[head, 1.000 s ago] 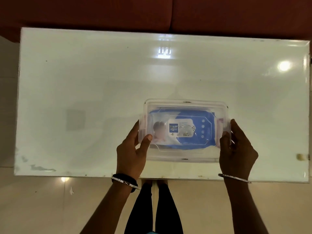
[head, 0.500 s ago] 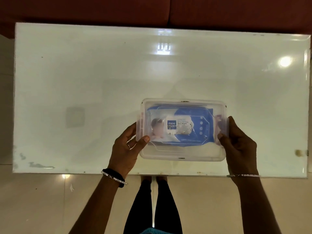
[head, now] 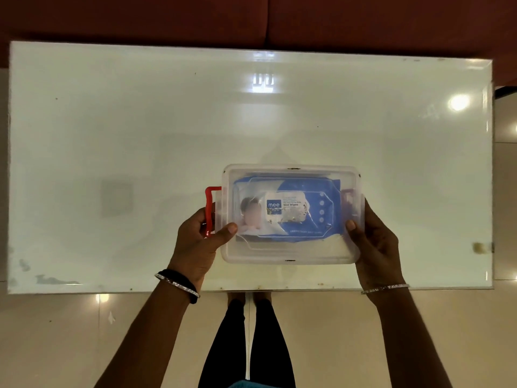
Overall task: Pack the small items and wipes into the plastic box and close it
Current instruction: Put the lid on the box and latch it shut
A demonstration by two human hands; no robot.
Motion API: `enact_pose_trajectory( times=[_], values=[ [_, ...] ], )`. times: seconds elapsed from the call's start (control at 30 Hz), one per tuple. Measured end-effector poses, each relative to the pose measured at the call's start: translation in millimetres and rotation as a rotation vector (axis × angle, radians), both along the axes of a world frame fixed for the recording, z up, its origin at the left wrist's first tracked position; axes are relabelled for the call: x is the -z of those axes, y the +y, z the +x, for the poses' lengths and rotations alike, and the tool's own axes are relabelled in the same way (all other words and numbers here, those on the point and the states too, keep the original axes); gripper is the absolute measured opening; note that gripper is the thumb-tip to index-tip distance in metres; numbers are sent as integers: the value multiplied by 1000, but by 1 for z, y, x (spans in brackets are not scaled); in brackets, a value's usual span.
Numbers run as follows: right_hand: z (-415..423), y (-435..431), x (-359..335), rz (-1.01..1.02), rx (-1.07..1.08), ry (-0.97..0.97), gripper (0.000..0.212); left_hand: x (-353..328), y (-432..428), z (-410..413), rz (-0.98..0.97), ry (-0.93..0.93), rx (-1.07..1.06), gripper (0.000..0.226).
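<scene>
A clear plastic box (head: 291, 253) with its lid on sits near the front edge of the white table (head: 140, 135). Through the lid I see a blue pack of wet wipes (head: 307, 214). My left hand (head: 198, 242) grips the box's left end, thumb on the lid, fingers around the red latch (head: 209, 203), which sticks out sideways from the box. My right hand (head: 375, 242) holds the right end, where the other red latch (head: 348, 201) lies folded against the box. Any small items under the wipes are hidden.
A dark red sofa (head: 251, 21) runs along the table's far side. The tiled floor (head: 56, 331) and my legs (head: 246, 340) show below the front edge. A small brown mark (head: 479, 247) sits at the table's right edge.
The left red latch has swung outward and now sticks out from the box's left end. My left fingers have moved onto it. The box has stayed in place.
</scene>
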State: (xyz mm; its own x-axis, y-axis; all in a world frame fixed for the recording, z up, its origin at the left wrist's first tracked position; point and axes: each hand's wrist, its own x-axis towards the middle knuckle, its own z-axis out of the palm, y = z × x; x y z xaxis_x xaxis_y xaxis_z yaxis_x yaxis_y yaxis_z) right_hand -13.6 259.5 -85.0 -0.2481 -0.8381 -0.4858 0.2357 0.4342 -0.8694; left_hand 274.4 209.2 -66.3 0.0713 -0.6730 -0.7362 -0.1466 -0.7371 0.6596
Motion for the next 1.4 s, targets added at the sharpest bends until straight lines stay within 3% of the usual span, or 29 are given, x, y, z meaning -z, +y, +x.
enact_pose_trajectory(
  times=[0.2, 0.47, 0.6, 0.77, 0.93, 1.07, 1.17, 1.33, 1.4],
  values=[
    [-12, 1, 5, 62, -61, -228, 51, -11, 12, -29, -179, -413, 33, 41],
    [-26, -3, 5, 174, -97, -369, 47, -11, 25, -46, -367, -649, 73, 52],
    [-29, -5, 1, 153, -143, -329, 46, -5, 30, -50, -446, -680, 55, 51],
    [-29, -6, -6, 156, -190, -191, 30, 1, 35, -49, -514, -655, 41, 49],
    [-32, -16, -12, 221, -183, -195, 33, 4, 34, -47, -555, -606, -4, 50],
    [-26, -18, -21, 259, -113, 23, 33, 4, 35, -48, -558, -596, -21, 52],
    [-12, -17, -20, 305, -1, 171, 20, 4, 35, -47, -551, -597, -40, 50],
    [14, -17, -16, 318, -69, 767, 25, 3, 34, -46, -560, -561, -41, 50],
    [23, -18, -18, 301, -29, 849, 29, 3, 33, -45, -541, -562, -39, 48]
  ],
)
